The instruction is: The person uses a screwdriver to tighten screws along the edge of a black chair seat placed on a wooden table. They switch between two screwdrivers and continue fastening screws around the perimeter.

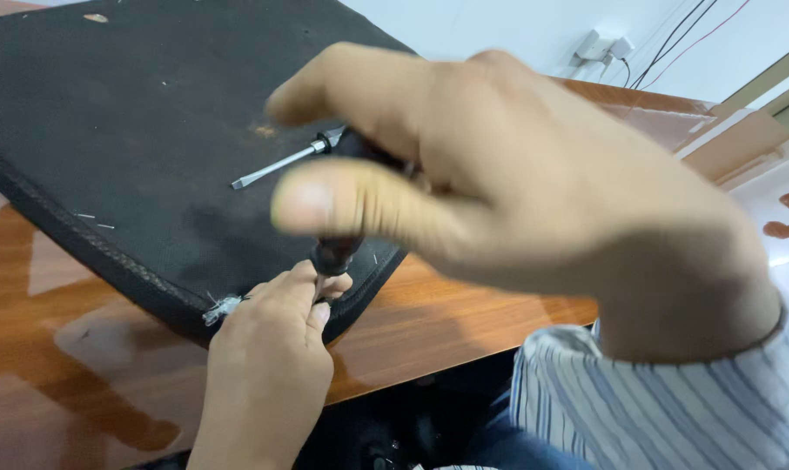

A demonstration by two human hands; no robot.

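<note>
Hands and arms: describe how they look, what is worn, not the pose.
Both hands are bare, no gloves or rings visible. The right hand comes out of a white shirt sleeve with thin dark stripes, cuff at the wrist. The left hand shows a bare wrist, no sleeve in view.

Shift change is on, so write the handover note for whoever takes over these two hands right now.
Right hand: wrapped around a dark-handled tool, tip pressed down at the near edge of the black fabric pad.
Left hand: fingertips steadying the tool's lower end at that edge.
A flat screwdriver lies loose on the pad.
Done: small metal staples lie scattered on the fabric; frayed white threads show at the edge.
Left: cannot tell how many fasteners remain; the tool tip is hidden.
</note>
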